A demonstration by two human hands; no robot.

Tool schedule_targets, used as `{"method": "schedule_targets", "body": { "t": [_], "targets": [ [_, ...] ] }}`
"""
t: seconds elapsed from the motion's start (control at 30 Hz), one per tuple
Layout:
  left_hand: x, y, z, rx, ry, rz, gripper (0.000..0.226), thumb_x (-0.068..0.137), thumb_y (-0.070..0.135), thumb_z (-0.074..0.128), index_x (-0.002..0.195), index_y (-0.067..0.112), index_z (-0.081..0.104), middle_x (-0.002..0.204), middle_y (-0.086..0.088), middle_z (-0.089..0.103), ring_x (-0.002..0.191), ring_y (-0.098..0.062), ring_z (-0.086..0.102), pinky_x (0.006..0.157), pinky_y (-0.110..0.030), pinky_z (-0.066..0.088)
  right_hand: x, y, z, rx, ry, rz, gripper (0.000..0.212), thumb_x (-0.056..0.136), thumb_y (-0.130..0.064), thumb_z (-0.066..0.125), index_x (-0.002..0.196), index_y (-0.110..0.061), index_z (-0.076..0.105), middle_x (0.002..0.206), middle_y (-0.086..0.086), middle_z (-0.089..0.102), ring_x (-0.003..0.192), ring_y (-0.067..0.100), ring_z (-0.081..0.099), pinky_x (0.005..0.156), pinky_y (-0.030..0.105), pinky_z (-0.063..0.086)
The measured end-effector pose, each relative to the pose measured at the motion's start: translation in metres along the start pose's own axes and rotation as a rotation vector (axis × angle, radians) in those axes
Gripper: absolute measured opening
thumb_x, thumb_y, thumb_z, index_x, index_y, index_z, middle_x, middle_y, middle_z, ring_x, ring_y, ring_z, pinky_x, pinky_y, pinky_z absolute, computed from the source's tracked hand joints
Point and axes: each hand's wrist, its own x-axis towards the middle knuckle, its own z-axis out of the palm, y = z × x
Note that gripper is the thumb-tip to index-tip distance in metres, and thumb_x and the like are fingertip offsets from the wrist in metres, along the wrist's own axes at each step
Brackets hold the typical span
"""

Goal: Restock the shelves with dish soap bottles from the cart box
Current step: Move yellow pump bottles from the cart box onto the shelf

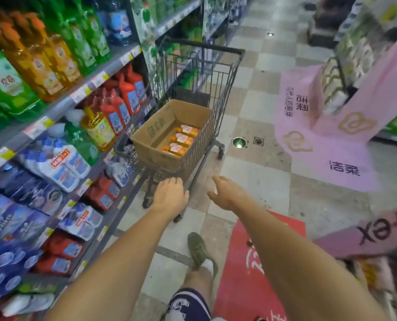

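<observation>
- The cart (pixel 188 107) stands in the aisle just beside the shelves (pixel 60 105), its near end toward the person.
- A cardboard box (pixel 153 144) sits open in the cart's basket, filling its near end.
- Orange dish soap bottles (pixel 181 141) lie on their sides in a row on the box floor, against the box's right wall.
- The left hand (pixel 169 195) reaches forward with fingers held together and nearly straight, gripping nothing; its fingertips (pixel 173 180) are at the cart's near lower edge, and contact cannot be told.
- The right hand (pixel 227 193) is stretched out with loosely extended fingers, holding nothing, just off the cart's near right corner.
- The bottles lie beyond and above both hands' fingertips in the view, apart from them, inside the box.
</observation>
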Motion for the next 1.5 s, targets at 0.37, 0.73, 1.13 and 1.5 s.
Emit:
{"method": "schedule_targets", "body": {
  "t": [0.37,0.73,1.13,1.5],
  "targets": [
    [0.182,-0.005,-0.013,-0.091,-0.027,-0.119,0.048,0.095,0.053,0.048,0.12,0.014,0.06,0.12,-0.008,0.064,0.115,-0.027,0.056,0.097,-0.038,0.044,0.203,-0.001,-0.068,-0.134,-0.133,-0.093,0.06,0.097,-0.046,0.051,0.143,-0.009,0.039,0.142,0.016,0.051,0.128,0.035,0.051,0.105,0.045,0.044],
    [0.299,-0.05,-0.015,-0.142,-0.094,-0.31,0.044,0.095,0.048,0.052,0.121,0.014,0.057,0.121,-0.009,0.063,0.113,-0.026,0.058,0.096,-0.037,0.047,0.364,-0.01,-0.095,-0.148,-0.314,-0.117,0.052,0.1,-0.038,0.049,0.143,-0.01,0.041,0.143,0.014,0.046,0.13,0.034,0.046,0.109,0.046,0.039],
    [0.41,-0.058,0.04,-0.423,-0.389,-0.613,0.044,0.096,0.046,0.046,0.13,0.018,0.049,0.129,-0.007,0.057,0.116,-0.031,0.057,0.097,-0.046,0.048,0.53,-0.019,-0.027,-0.236,-0.624,-0.15,0.051,0.099,-0.04,0.051,0.137,-0.005,0.049,0.136,0.016,0.055,0.125,0.036,0.054,0.103,0.043,0.044],
    [0.507,-0.112,0.136,-0.725,-0.531,-1.037,0.047,0.094,0.045,0.053,0.133,0.019,0.052,0.131,-0.009,0.057,0.119,-0.031,0.057,0.094,-0.039,0.047,0.659,-0.018,0.044,-0.36,-0.737,-0.147,0.06,0.093,-0.04,0.058,0.144,-0.011,0.042,0.144,0.012,0.046,0.133,0.033,0.045,0.108,0.043,0.04]
  ]
}}
